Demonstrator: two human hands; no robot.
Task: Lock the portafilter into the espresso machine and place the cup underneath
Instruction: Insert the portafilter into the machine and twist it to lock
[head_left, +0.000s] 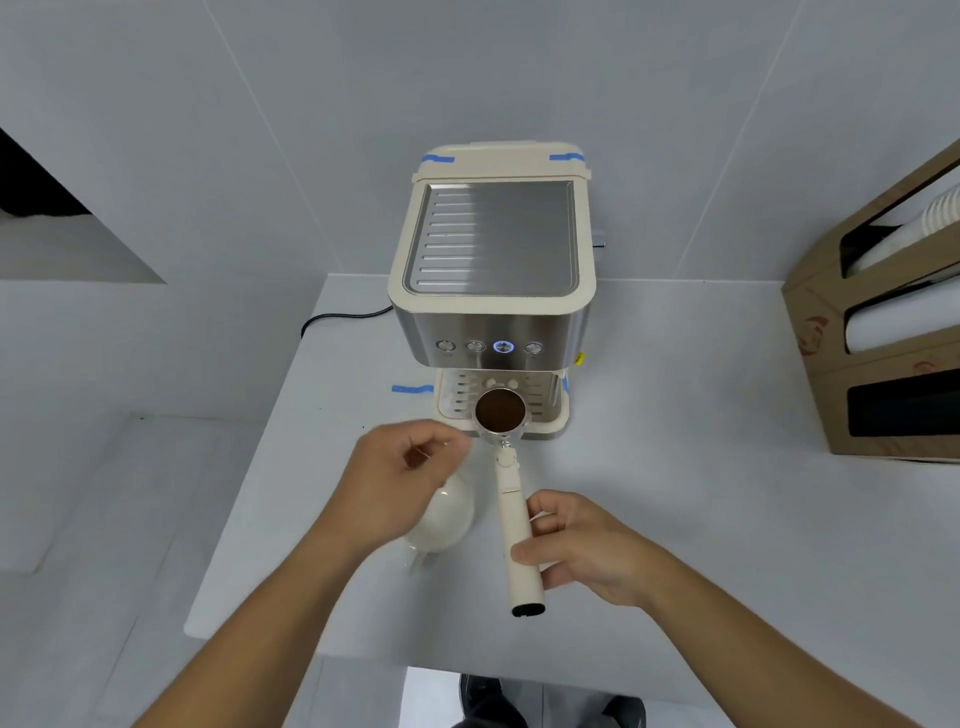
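Note:
The cream and steel espresso machine (491, 234) stands at the back of the white table, one button lit blue. My right hand (582, 551) grips the long cream handle of the portafilter (500, 410), whose basket is full of brown coffee grounds. The basket hovers in front of the machine's drip tray (452, 410), below the button panel, and is outside the machine. My left hand (395, 478) floats just left of the basket, fingers loosely curled with nothing in them. A cream cup (449, 519) stands on the table under that hand, partly hidden by it.
A cardboard dispenser (883, 364) with stacked paper cups stands at the right. A black power cable (337, 317) runs left from behind the machine. Blue tape (412, 388) marks the table by the drip tray. The table's front edge (363, 657) is near my body.

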